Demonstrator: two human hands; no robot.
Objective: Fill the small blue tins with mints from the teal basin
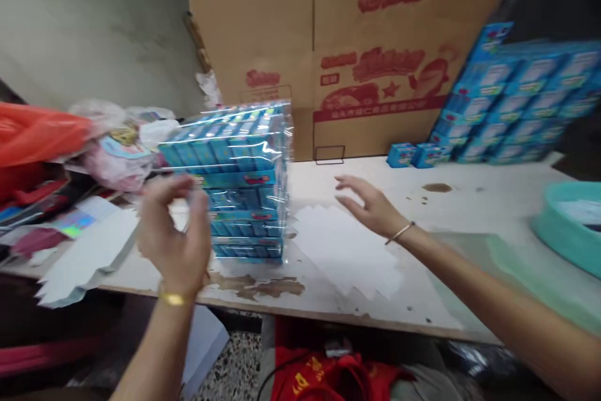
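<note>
A block of small blue boxes [241, 182], stacked in several layers and wrapped in shiny clear film, stands on the worktable. My left hand [173, 238] is raised at its near left side, blurred by motion. The thumb and bent fingers are apart, and I see nothing held between them; whether they touch the film I cannot tell. To the right of the block, my right hand [373, 207] hovers over the table with loosely curved fingers apart and nothing in them. Beneath it lies white paper [345, 251] with zigzag edges.
Behind stands a large cardboard carton [282, 32]. More blue boxes [516, 101] are piled at the back right, with two loose boxes [401, 155] beside them. A turquoise basin [563, 232] sits far right. Plastic bags [117, 151] and folded white card [89, 251] crowd the left.
</note>
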